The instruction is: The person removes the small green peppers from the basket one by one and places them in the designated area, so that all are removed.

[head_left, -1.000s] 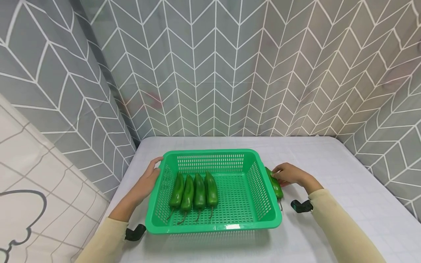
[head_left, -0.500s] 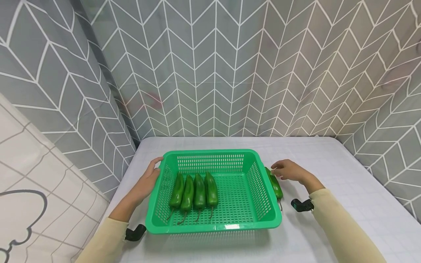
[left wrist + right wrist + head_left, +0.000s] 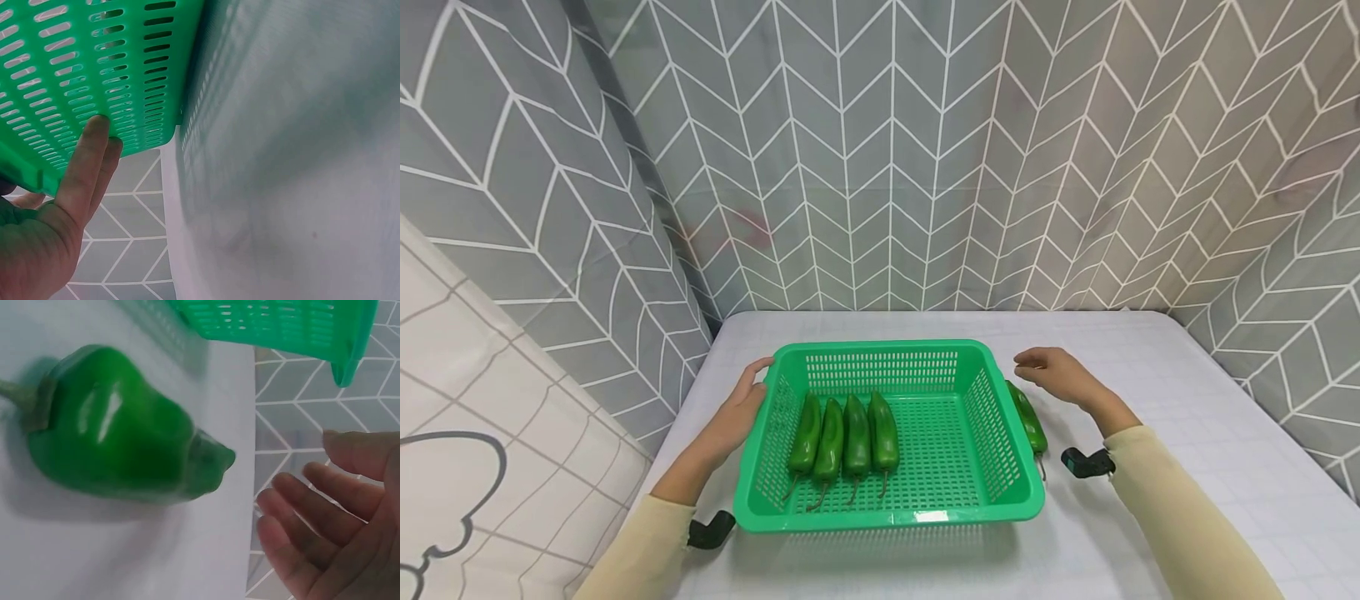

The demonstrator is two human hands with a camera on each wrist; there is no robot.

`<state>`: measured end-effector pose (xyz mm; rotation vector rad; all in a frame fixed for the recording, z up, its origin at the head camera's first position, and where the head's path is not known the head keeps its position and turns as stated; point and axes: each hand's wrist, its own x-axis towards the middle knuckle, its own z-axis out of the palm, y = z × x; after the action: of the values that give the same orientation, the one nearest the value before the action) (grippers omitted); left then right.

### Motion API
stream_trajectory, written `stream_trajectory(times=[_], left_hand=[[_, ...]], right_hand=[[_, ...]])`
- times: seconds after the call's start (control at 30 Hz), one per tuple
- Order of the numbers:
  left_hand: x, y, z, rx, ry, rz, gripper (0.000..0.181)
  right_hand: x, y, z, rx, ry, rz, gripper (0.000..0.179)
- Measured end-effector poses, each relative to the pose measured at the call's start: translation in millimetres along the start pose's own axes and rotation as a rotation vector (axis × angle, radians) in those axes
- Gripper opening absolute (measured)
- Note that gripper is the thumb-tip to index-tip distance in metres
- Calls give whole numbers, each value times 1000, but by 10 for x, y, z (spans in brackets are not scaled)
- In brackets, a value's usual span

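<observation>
In the head view, a green plastic basket (image 3: 887,521) stands on the table, with several long green peppers (image 3: 844,442) side by side in its left half, stems toward the near edge. My left hand (image 3: 737,417) rests against the basket's left side. The left wrist view shows its fingers (image 3: 90,147) lying straight along the slotted outer wall (image 3: 100,69). Another green pepper (image 3: 1028,421) lies on the table beside the basket's right wall. Just beyond its tip, my right hand (image 3: 1052,375) hovers with relaxed fingers, holding nothing. The right wrist view shows a gap between this hand (image 3: 340,519) and the pepper (image 3: 119,437).
A white cloth covers the table (image 3: 1120,358), which extends right of the basket. Grey patterned curtains (image 3: 887,167) stand behind the table and on both sides. A black wrist camera (image 3: 709,531) sits under the left wrist, another black camera (image 3: 1086,463) beside the right wrist.
My right hand has let go of the pepper beside the basket and risen away from it toward the back. That pepper stays in place. My left hand and the basket have not visibly moved.
</observation>
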<state>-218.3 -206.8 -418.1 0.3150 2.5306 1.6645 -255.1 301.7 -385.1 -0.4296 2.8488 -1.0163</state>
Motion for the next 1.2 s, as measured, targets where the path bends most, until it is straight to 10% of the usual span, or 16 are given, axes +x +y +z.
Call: stream_trajectory(times=[1.2], left_hand=[[7,12,-29,18,-14,17,50]], right_hand=[[161,-495,-89,-11,108,-152,38]])
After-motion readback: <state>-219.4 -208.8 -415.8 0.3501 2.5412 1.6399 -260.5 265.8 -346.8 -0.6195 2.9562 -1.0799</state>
